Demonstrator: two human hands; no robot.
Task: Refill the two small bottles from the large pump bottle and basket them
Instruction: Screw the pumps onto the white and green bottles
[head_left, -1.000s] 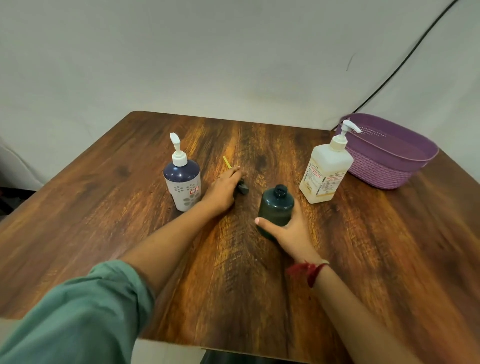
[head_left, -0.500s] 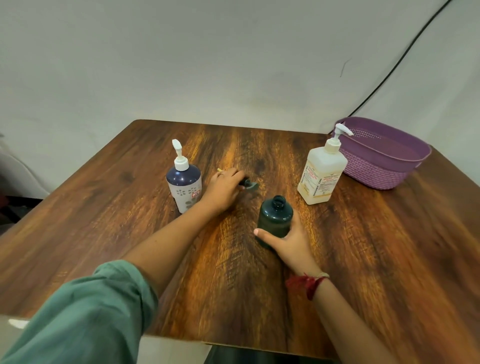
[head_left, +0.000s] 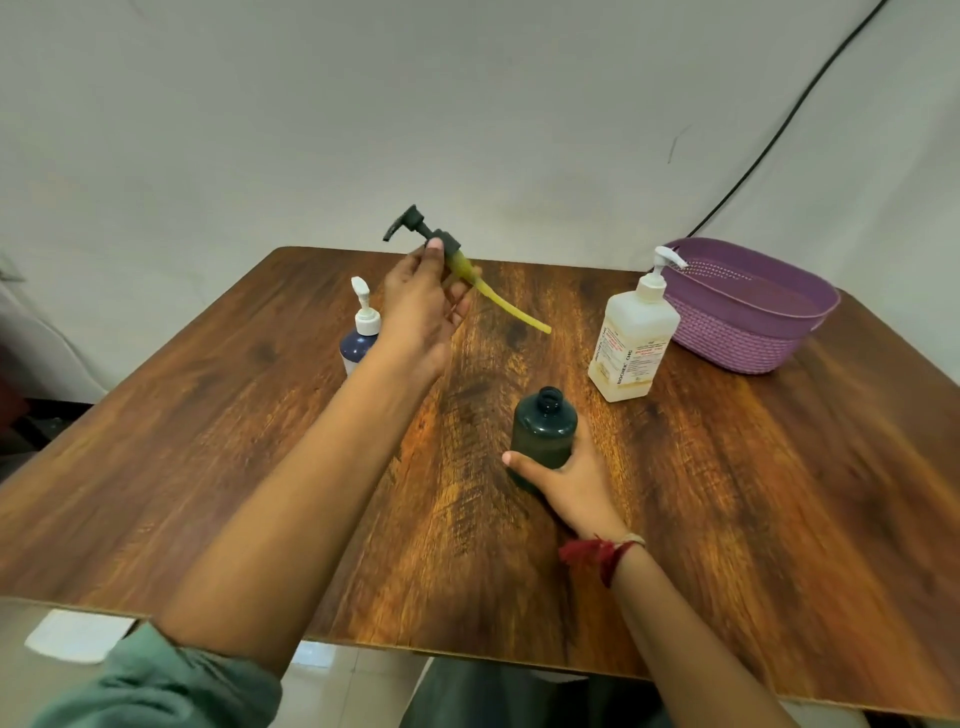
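Left hand (head_left: 421, 306), raised above the table, pinches a dark plastic pump head (head_left: 423, 231) at its collar between thumb and fingers; the nozzle points to 10 o'clock and its yellowish dip tube (head_left: 506, 306), thin and slightly curved, trails toward 4 o'clock. Right hand (head_left: 571, 480) is wrapped around the base of the dark green bottle (head_left: 544, 428), a squat, round-shouldered cylinder standing upright with its threaded neck open; its contents cannot be made out through the tinted wall. At 10 o'clock from it, partly hidden behind the left wrist, stands the navy bottle (head_left: 356, 340) with a white pump fitted. At 2 o'clock stands the large pump bottle (head_left: 631, 343), rectangular, translucent white with a printed label, pump in place. Just beyond it, at the table's far right corner, sits the purple basket (head_left: 748, 332), oval with a woven-textured plastic wall, its visible interior bare. Dark wood-grain laminate covers the table (head_left: 753, 493).
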